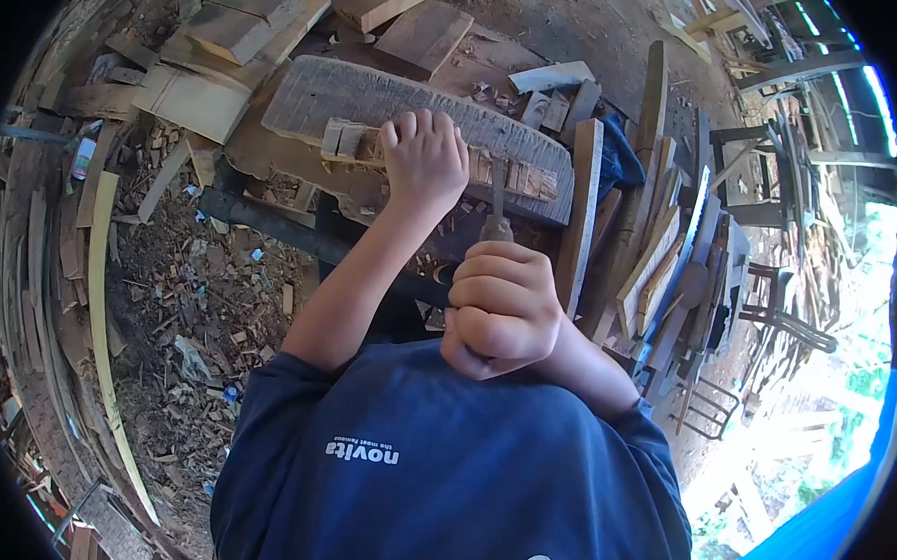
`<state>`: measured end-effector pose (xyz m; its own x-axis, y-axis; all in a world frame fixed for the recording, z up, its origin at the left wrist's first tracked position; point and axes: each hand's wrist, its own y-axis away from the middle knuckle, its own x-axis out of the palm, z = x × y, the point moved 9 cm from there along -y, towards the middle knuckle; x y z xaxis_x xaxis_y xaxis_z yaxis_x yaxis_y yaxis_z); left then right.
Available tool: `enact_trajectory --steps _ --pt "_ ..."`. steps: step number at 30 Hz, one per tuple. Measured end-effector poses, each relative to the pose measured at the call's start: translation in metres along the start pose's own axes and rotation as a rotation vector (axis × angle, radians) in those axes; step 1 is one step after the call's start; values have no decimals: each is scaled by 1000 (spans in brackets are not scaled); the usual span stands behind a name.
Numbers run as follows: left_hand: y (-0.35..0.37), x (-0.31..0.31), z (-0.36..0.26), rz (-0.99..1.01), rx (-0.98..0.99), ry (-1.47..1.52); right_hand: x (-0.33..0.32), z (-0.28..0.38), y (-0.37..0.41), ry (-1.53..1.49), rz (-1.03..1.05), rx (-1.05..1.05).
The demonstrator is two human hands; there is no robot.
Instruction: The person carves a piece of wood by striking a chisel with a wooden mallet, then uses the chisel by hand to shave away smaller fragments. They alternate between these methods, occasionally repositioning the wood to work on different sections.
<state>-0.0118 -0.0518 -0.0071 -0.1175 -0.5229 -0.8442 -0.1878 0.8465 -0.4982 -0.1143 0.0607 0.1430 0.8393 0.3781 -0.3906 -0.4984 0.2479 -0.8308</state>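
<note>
My left hand [424, 159] is closed over a narrow wooden workpiece [523, 180], holding it down on a thick, weathered wood block [337, 90]. At its left end the workpiece has a squared, notched part, and its right part shows rough, pale cut faces. My right hand [502, 307] is wrapped round the handle of a chisel [497, 190]. The chisel's blade points away from me, and its tip overlaps the workpiece just right of my left hand. My right palm hides most of the handle.
Cut planks and blocks [424, 37] lie beyond the block. Upright boards [582, 206] lean to the right, with a dark blue cloth [622, 152] behind them. Wood chips [217, 310] cover the ground at left, beside a long pale strip [102, 315].
</note>
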Motion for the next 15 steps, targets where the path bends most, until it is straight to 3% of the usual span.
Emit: enact_trajectory --steps 4,8,15 --pt "2 0 -1 -18 12 14 -21 -5 -2 -29 -40 49" --pt "2 2 0 -2 18 14 -60 -28 3 -341 -168 247" --pt "-7 8 0 4 83 38 -88 -50 4 -545 -205 390"
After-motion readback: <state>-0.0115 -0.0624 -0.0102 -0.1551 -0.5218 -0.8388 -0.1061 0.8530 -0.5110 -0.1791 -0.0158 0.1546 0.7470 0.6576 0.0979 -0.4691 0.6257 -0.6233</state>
